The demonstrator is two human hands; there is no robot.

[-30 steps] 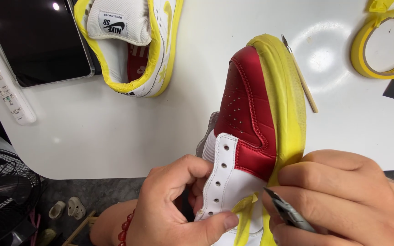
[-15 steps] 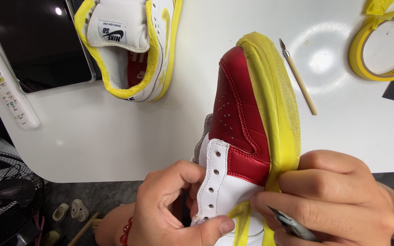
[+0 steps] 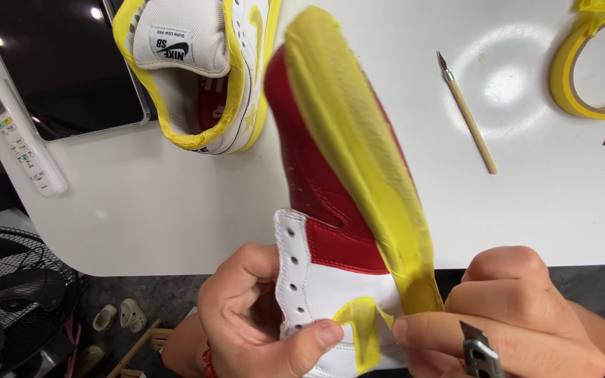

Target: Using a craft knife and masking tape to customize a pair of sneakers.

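The left hand [image 3: 260,318] is closed around the back part of a red and white shoe [image 3: 323,203], with the thumb pressed on the white panel near the lace holes and the other fingers curled behind it. The shoe is lifted above the near edge of the white table [image 3: 148,210], its toe pointing away from the person. A broad band of yellow masking tape [image 3: 358,161] covers the sole side of the shoe, and one small strip of it lies on the white panel, just beside the left thumb.

The right hand [image 3: 512,322] is closed too. Its thumb and first finger pinch the lower end of the yellow tape, and a small grey blade [image 3: 480,350] is kept under the fingers of the same hand.

On the table behind, a second shoe [image 3: 204,70] with yellow tape along its edges lies near the toe of the held one. A thin wooden-handled tool [image 3: 467,112] lies to the right, well apart, and a roll of yellow tape [image 3: 582,77] sits at the far right corner. A white remote control [image 3: 17,136] lies on the left beside a dark screen [image 3: 57,63]. A black fan [image 3: 8,294] stands on the floor below.
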